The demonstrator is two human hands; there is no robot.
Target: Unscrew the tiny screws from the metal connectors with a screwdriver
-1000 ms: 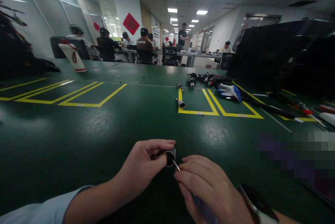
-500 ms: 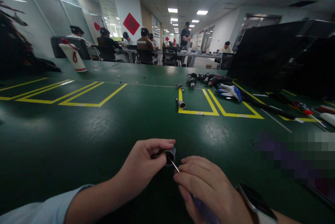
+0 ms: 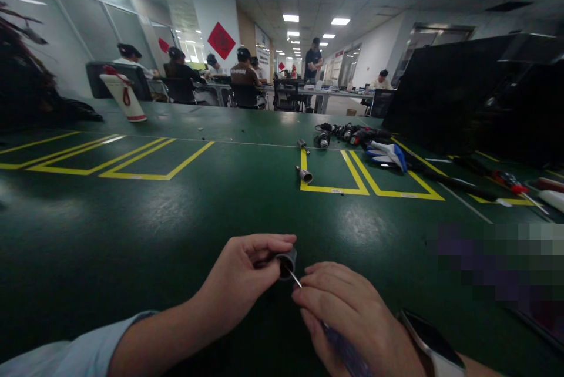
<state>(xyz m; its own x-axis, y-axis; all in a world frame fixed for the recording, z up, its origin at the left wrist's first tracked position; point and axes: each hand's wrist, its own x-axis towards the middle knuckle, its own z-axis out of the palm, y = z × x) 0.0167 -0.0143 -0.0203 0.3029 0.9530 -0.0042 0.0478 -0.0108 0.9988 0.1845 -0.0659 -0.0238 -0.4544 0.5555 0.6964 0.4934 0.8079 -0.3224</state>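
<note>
Low over the green table (image 3: 176, 230), my left hand (image 3: 240, 280) pinches a small dark cylindrical part (image 3: 287, 262) with a metal rim. My right hand (image 3: 348, 312) is closed round a thin screwdriver (image 3: 294, 278) with a bluish handle, and the metal tip pokes into the open end of the part. A watch sits on my right wrist. The two hands nearly touch at the lower middle of the view.
Yellow tape boxes mark the table. A small metal cylinder (image 3: 304, 175) lies at a box corner, with more parts (image 3: 339, 130), a white and blue glove (image 3: 388, 154) and red-handled tools (image 3: 506, 178) at the right. Black cases (image 3: 467, 95) stand far right. People sit at desks behind.
Almost nothing has changed. My hands stay in place on the part and screwdriver, with only a slight shift of the tip.
</note>
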